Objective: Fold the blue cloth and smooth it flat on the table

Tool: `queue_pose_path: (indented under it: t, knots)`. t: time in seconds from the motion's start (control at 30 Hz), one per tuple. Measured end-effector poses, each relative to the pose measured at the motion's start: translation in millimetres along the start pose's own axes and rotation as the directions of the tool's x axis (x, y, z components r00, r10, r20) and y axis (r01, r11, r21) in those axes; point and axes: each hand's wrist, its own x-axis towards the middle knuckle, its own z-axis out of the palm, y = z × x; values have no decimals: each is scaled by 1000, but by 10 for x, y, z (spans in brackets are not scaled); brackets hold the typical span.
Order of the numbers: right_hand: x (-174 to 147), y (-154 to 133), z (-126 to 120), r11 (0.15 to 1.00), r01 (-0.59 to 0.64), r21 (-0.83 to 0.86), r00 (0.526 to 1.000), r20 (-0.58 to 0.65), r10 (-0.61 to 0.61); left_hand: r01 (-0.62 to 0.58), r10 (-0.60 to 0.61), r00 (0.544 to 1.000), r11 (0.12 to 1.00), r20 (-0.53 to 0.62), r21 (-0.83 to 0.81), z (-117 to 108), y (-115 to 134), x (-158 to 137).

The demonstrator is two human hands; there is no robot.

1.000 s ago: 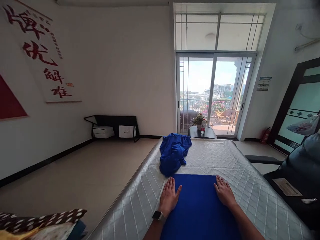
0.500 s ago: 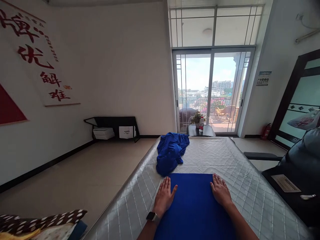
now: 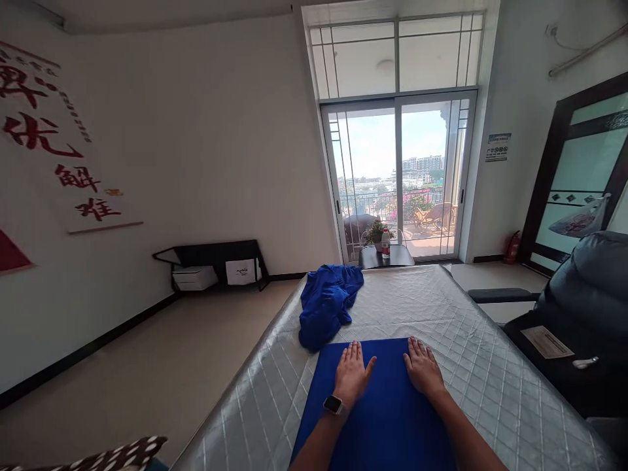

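A smooth blue cloth [image 3: 387, 418] lies flat in front of me, its far edge running straight across. On its upper left part rests my left hand [image 3: 352, 376], palm down, fingers stretched out and thumb apart, with a watch on the wrist. My right hand [image 3: 422, 367] lies flat at the cloth's far right corner, fingers extended. Neither hand grips anything. Just beyond the cloth's far left corner sits a crumpled blue cloth [image 3: 326, 307]. Both cloths are on a silver quilted cover [image 3: 260, 392].
A small black table [image 3: 387, 257] with a bottle [image 3: 385, 243] and a potted plant [image 3: 375, 230] stands past the far edge. To the right is a black armchair [image 3: 583, 307]. A polka-dot fabric [image 3: 132, 451] shows at lower left, and a low black rack [image 3: 220, 258] stands by the wall.
My left hand has moved right, from the cloth's left edge onto its surface. The right hand stays at the far right corner. The view has turned and tilted slightly.
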Motion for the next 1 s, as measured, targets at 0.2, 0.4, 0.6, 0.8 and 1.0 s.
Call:
queue_pose_path:
  t: [0.2, 0.4, 0.6, 0.8, 1.0]
  knots:
    - [-5, 66, 72, 997, 43, -65, 999, -8, -44, -312, 310, 950, 925, -43, -218, 166, 1028, 187]
    - [18, 58, 84, 998, 39, -39, 999, -25, -40, -231, 228, 973, 947, -37, -223, 295, 941, 188]
    - [17, 16, 49, 1000, 21, -17, 999, -29, -22, -71, 72, 997, 992, 1, -108, 265, 154, 115]
    - [10, 3, 26, 1000, -5, -15, 1000, -13, 5, 43, -47, 997, 997, -69, -60, 327, -827, -4]
    - [12, -14, 3, 1000, -16, 2, 1000, 19, 16, 96, -105, 986, 992, -129, -81, 414, -1070, -49]
